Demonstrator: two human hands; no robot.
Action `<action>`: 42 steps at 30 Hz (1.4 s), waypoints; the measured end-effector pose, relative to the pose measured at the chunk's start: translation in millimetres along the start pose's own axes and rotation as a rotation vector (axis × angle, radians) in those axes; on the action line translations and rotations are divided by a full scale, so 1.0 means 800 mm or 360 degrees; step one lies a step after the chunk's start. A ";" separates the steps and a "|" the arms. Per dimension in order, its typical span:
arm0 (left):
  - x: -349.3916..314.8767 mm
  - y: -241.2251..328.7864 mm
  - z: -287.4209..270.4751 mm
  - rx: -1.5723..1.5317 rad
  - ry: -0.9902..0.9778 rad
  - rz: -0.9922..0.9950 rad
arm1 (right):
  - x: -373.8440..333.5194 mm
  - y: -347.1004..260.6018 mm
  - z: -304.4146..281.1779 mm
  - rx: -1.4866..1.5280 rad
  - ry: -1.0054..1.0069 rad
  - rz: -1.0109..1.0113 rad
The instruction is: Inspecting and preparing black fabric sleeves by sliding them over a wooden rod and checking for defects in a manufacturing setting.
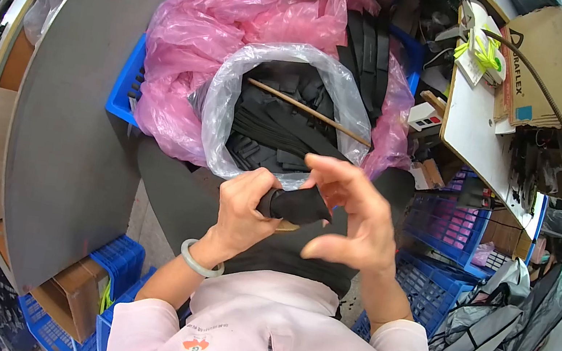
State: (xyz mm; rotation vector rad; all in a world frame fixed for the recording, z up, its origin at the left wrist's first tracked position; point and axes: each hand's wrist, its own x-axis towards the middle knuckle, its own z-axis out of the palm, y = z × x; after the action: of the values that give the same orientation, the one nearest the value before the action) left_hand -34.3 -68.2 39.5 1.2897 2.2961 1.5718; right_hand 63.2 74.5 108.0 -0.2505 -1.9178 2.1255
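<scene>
My left hand (pixel 241 204), with a pale bangle (pixel 200 260) at the wrist, is closed round a black tube-like fabric piece (pixel 300 206) above my lap. My right hand (pixel 362 221) is just right of that piece, thumb and fingers spread apart. Below the fabric a bit of something tan (pixel 286 227) shows; its kind is hard to make out. Beyond both hands stands a clear plastic bag (pixel 220 111) with its rim folded out, filled with black fabric strips (pixel 281 128). A thin wooden stick (pixel 309 112) lies slantwise across the bag's mouth.
Pink plastic sheeting (pixel 193 36) surrounds the bag inside a blue crate (pixel 125 81). More black strips (pixel 367 57) hang at its back right. A grey panel (pixel 86 108) rises at left. On the right are a white worktop (pixel 471 128), blue baskets (pixel 417 289) and grey-silver bags (pixel 492 326).
</scene>
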 end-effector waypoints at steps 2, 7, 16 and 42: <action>0.004 0.006 0.000 0.0075 0.0031 0.0041 | -0.001 0.009 0.004 -0.0577 -0.0107 -0.0275; 0.009 0.014 0.006 0.0117 0.0180 0.0244 | -0.015 0.020 0.029 -0.0635 0.0284 -0.0353; 0.011 0.015 0.001 -0.0277 -0.0156 -0.0009 | -0.018 0.023 0.024 -0.0645 0.0248 -0.0185; 0.014 0.002 0.039 -0.1728 -0.0940 -0.1335 | 0.054 0.090 -0.065 0.0146 0.0021 0.0471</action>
State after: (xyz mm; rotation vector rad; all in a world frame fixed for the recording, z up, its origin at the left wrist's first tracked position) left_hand -25.1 -37.4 30.3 0.3251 1.0219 1.4149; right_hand 31.6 130.4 32.7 -0.5586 -1.8667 2.3817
